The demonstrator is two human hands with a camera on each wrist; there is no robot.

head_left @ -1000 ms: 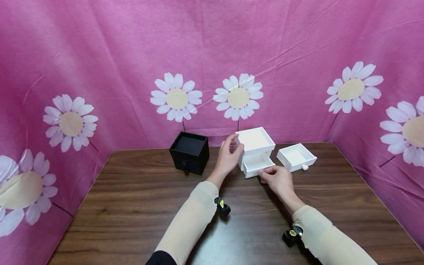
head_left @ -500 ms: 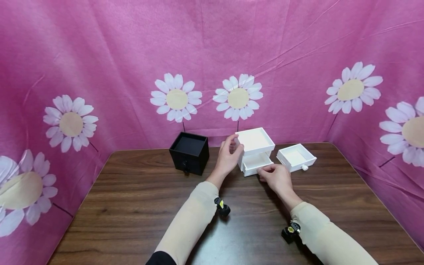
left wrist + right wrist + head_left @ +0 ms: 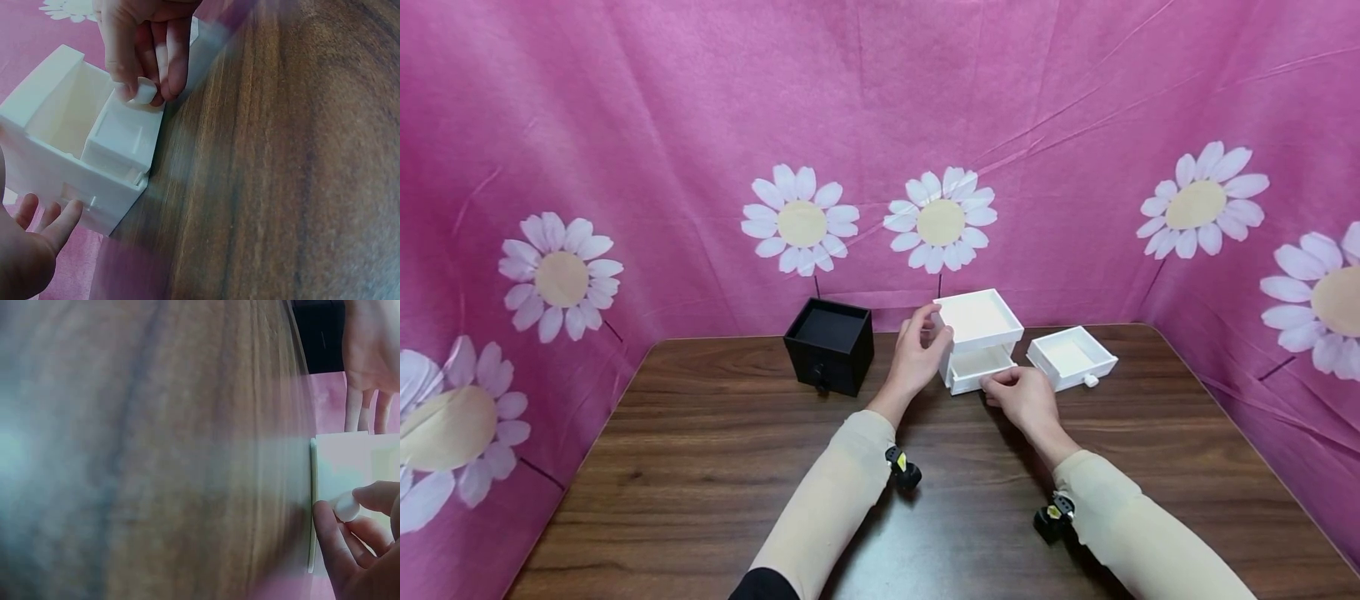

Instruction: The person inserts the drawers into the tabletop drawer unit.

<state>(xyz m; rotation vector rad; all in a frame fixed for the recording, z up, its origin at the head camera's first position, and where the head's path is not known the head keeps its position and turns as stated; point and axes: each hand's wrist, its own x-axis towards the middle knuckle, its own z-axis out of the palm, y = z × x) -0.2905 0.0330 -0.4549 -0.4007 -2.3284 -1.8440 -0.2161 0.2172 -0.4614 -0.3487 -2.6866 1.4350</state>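
Note:
A small white cabinet stands at the back of the table, its upper slot without a drawer. The lower drawer sticks out partway at the front. My right hand pinches that drawer's round white knob between thumb and fingers, plain in both wrist views. On the cabinet's left side rests my left hand; its extended fingers touch the side wall in the left wrist view. A second white drawer with its own knob lies on the table to the cabinet's right.
Left of the cabinet stands a black box with a tray-like top and a knobbed front. Beneath everything is a brown wood table. Pink cloth with white flowers hangs behind and at both sides.
My right hand has moved slightly away from me, and the lower drawer has slid further into the cabinet with it. The left hand has kept its place.

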